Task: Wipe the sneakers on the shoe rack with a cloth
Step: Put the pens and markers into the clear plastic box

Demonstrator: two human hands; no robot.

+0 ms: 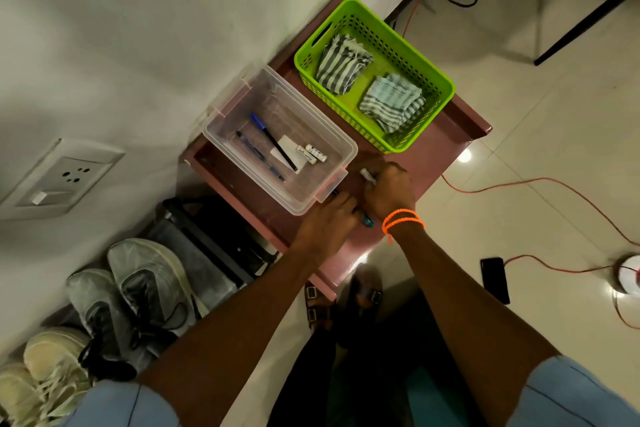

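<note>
1. On the pink surface [433, 163] in front of me, both hands work close together just beside the near corner of the clear plastic box [339, 146] holding pens and batteries.
2. My right hand [389, 192] curls round a small marker-like object [367, 176]; my left hand [327, 220] has its fingers bent against it too. I cannot tell what the object is, as my fingers hide most of it.
3. The folded striped cloths [341, 64] lie in the green basket [440, 80] beyond my hands, to the far right; my right hand is nearer.
4. The sneakers [138, 291] sit on the shoe rack [207, 229] down to my left, toes toward the wall, nearer my left arm. The farthest pair is cut off by the picture's edge.
</note>
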